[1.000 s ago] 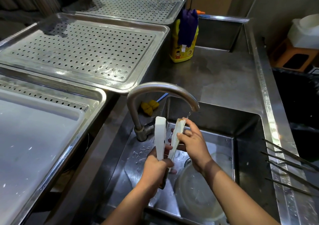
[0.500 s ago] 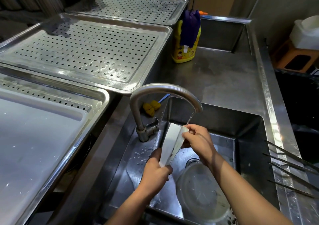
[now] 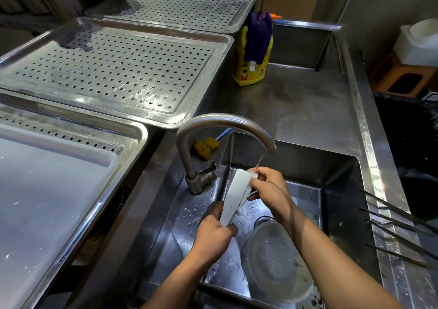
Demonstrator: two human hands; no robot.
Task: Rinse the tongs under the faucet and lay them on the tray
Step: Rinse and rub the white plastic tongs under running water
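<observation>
Two hands hold the white tongs (image 3: 235, 196) over the sink (image 3: 341, 173), under the faucet (image 3: 225, 124). Tongs stand tilted, upper end toward the spout, both arms pressed close together. Left hand (image 3: 214, 232) grips the lower end, fingers curled tight around it, thumb along the near side. Right hand (image 3: 270, 190) is at the upper end, fingertips pinching the tips of the tongs. A thin stream of water (image 3: 260, 160) falls from the spout onto the right hand and the top of the tongs.

Sink floor is wet. A clear round container (image 3: 275, 261) lies in the near right part of the sink, beside the drain (image 3: 262, 221). Yellow sponge (image 3: 206, 146) sits on the counter just behind the faucet base.

Three perforated trays stand left of the sink: the near tray (image 3: 132, 137) at the left edge carries a white board (image 3: 47, 185); the middle tray (image 3: 113, 71) and the far tray (image 3: 180, 7) carry nothing visible. A yellow bottle (image 3: 248, 71) with a purple cloth (image 3: 258, 35) draped over it stands at the far tray's right corner. Thin metal skewers (image 3: 398, 232) lie across the counter's right edge.
</observation>
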